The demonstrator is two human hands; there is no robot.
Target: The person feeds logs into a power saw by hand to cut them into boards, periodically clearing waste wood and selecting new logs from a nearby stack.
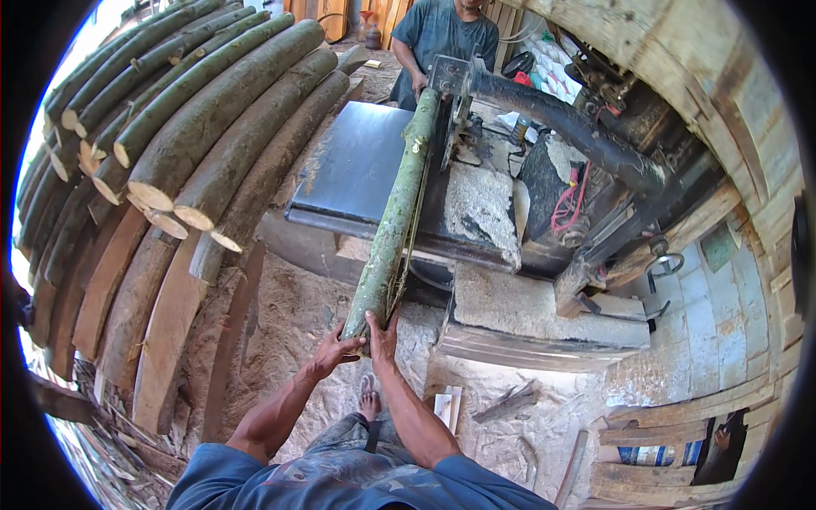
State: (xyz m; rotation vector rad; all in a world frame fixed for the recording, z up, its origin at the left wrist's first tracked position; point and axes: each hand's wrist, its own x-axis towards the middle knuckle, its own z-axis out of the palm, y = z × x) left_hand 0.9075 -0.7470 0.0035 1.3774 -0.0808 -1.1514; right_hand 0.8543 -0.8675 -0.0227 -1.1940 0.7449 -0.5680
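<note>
A long log (393,221) with mottled green bark lies across the metal saw table (357,149), its near end sticking out past the table's edge toward me. Both of my hands grip that near end. My left hand (334,350) is wrapped on its left side, and my right hand (382,337) holds the right side with the thumb on top. Loose bark strands hang along the log's right side. Its far end reaches the upright saw guide (450,85), where a co-worker's hand (419,82) is close to it. The blade itself I cannot make out.
Stacked logs (238,110) fill the left side, cut ends toward me. A co-worker in a dark shirt (442,34) stands behind the table. A thick black machine arm (578,127) spans the right. Sawdust covers the floor (297,297); offcuts (448,406) lie near my feet.
</note>
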